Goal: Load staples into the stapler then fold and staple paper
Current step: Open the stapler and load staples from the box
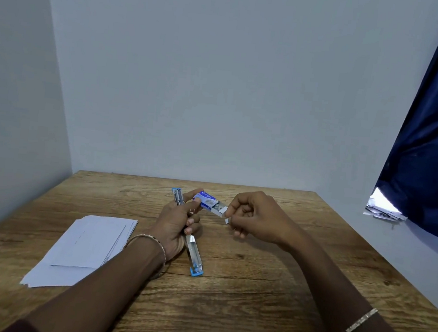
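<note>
With left hand (177, 226) clamping opened stapler (192, 254) and staple box (207, 201), right fingers (234, 222) pinch its flap; I should pull staples out level.

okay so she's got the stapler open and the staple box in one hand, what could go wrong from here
1. The left hand holds both the opened stapler and the staple box; that crowded grip could slip and drop one.
2. The box's tray is slid out toward the right hand, held above the table; a tilt might spill staples.
3. The right hand pinches a small strip; it may break or fall before reaching the stapler.
</note>
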`<state>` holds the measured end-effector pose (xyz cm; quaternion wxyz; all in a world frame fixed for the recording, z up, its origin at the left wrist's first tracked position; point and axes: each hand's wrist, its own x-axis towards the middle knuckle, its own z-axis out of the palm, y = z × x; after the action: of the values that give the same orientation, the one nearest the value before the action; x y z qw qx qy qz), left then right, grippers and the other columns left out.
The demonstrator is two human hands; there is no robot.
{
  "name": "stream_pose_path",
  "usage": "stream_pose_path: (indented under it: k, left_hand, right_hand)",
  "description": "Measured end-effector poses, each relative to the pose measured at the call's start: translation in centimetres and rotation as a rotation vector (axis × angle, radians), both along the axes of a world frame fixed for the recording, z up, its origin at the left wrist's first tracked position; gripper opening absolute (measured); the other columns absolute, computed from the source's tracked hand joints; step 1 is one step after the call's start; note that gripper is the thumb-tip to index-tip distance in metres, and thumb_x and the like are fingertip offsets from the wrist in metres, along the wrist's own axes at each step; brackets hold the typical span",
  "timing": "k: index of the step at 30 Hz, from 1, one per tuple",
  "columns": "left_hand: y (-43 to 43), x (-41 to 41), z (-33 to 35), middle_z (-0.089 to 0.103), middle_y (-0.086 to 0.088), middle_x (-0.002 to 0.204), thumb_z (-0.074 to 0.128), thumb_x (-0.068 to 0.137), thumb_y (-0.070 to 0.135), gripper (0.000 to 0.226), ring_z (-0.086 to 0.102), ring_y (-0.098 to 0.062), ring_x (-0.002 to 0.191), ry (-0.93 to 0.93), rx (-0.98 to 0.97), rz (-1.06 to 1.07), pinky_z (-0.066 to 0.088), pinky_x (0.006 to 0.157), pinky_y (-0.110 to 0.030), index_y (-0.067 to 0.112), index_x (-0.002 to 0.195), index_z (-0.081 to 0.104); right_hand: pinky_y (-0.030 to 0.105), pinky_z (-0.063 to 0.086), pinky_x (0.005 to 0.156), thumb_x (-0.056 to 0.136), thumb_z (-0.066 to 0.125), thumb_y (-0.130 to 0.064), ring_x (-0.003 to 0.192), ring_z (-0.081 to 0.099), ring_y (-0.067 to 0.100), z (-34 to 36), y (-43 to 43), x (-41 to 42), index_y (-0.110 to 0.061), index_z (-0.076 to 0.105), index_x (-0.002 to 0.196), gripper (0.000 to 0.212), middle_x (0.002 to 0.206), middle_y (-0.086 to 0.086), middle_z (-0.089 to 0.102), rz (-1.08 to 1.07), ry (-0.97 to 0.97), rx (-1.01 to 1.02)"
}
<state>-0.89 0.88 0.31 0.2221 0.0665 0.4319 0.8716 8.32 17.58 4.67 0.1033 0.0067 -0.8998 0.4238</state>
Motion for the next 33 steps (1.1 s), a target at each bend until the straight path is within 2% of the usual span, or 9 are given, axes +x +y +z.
stream_pose_path:
  k: [7, 9, 14, 17, 20, 23, 26, 29, 33]
  left_hand:
    - [0.4, 1.0, 0.0, 0.047, -0.007, 0.069, 0.059, 0.100, 0.007, 0.014, 0.031, -0.003, 0.029, 0.150, -0.150, -0.049, 0.025, 0.028, -0.012, 0.007, 0.114, 0.062]
    - [0.5, 1.3, -0.1, 0.039, -0.006, 0.067, 0.060, 0.099, 0.007, 0.002, 0.031, -0.003, 0.029, 0.169, -0.166, -0.058, 0.024, 0.028, -0.011, 0.008, 0.100, 0.060]
    - [0.5, 1.4, 0.0, 0.039, -0.006, 0.065, 0.060, 0.099, 0.007, 0.008, 0.030, -0.005, 0.028, 0.172, -0.184, -0.066, 0.025, 0.028, -0.011, 0.010, 0.092, 0.059]
    - [0.6, 1.7, 0.0, 0.045, -0.005, 0.059, 0.061, 0.099, 0.007, 0.012, 0.031, -0.004, 0.028, 0.191, -0.203, -0.086, 0.025, 0.028, -0.011, 0.009, 0.087, 0.059]
    - [0.5, 1.9, 0.0, 0.038, 0.000, 0.047, 0.065, 0.097, 0.009, 0.012, 0.029, -0.006, 0.028, 0.214, -0.257, -0.148, 0.025, 0.029, -0.013, 0.010, 0.086, 0.060]
    - [0.7, 2.2, -0.2, 0.043, 0.001, 0.043, 0.067, 0.096, 0.010, 0.009, 0.029, -0.006, 0.027, 0.253, -0.307, -0.217, 0.025, 0.030, -0.013, 0.007, 0.089, 0.062]
    - [0.8, 2.3, -0.3, 0.055, -0.002, 0.057, 0.069, 0.093, 0.008, 0.012, 0.033, -0.006, 0.031, 0.276, -0.343, -0.233, 0.027, 0.030, -0.014, 0.002, 0.097, 0.059]
    - [0.6, 2.3, -0.1, 0.054, -0.005, 0.058, 0.070, 0.092, 0.006, 0.017, 0.034, -0.006, 0.031, 0.275, -0.392, -0.258, 0.027, 0.029, -0.014, 0.002, 0.100, 0.056]
    - [0.4, 2.5, 0.1, 0.056, 0.004, 0.045, 0.067, 0.095, 0.007, 0.014, 0.033, -0.004, 0.031, 0.306, -0.411, -0.324, 0.026, 0.028, -0.013, 0.003, 0.100, 0.054]
  right_hand:
    - [0.029, 0.059, 0.062, 0.082, 0.062, 0.003, 0.066, 0.075, 0.037, -0.3, -0.6, -0.1, -0.006, 0.070, 0.094, 0.018, 0.073, 0.019, 0.077, 0.020, 0.020, 0.123]
    - [0.024, 0.056, 0.059, 0.080, 0.061, 0.004, 0.062, 0.074, 0.030, -0.4, -0.6, -0.2, -0.006, 0.071, 0.093, 0.018, 0.071, 0.019, 0.077, 0.020, 0.033, 0.131]
    - [0.026, 0.058, 0.059, 0.086, 0.061, 0.004, 0.059, 0.072, 0.018, 0.2, 0.1, 0.0, -0.005, 0.073, 0.094, 0.018, 0.071, 0.013, 0.077, 0.048, 0.067, 0.121]
    - [0.023, 0.054, 0.056, 0.090, 0.060, 0.005, 0.055, 0.068, 0.012, 0.9, 0.7, 0.1, -0.005, 0.074, 0.096, 0.018, 0.070, 0.007, 0.073, -0.013, 0.204, -0.006]
    - [0.023, 0.056, 0.059, 0.094, 0.057, 0.003, 0.061, 0.071, 0.016, 1.3, 0.9, 0.1, -0.010, 0.074, 0.095, 0.021, 0.080, 0.015, 0.075, -0.116, 0.336, -0.072]
    - [0.031, 0.060, 0.069, 0.094, 0.060, 0.001, 0.069, 0.072, 0.019, 0.8, 0.5, 0.0, -0.007, 0.077, 0.098, 0.020, 0.080, 0.011, 0.074, -0.139, 0.272, 0.048]
    - [0.027, 0.054, 0.071, 0.087, 0.073, -0.011, 0.074, 0.070, 0.013, 0.7, 0.6, 0.0, -0.013, 0.080, 0.102, 0.016, 0.077, -0.004, 0.072, -0.129, 0.140, 0.154]
    - [0.020, 0.054, 0.077, 0.072, 0.093, -0.030, 0.080, 0.067, 0.002, 0.9, 1.2, 0.4, -0.017, 0.076, 0.114, 0.047, 0.093, -0.003, 0.073, -0.008, 0.033, 0.094]
    - [0.012, 0.053, 0.085, 0.059, 0.100, -0.022, 0.096, 0.066, 0.002, 0.8, 1.8, 0.4, -0.019, 0.066, 0.132, 0.081, 0.113, -0.005, 0.070, 0.083, -0.022, 0.271]
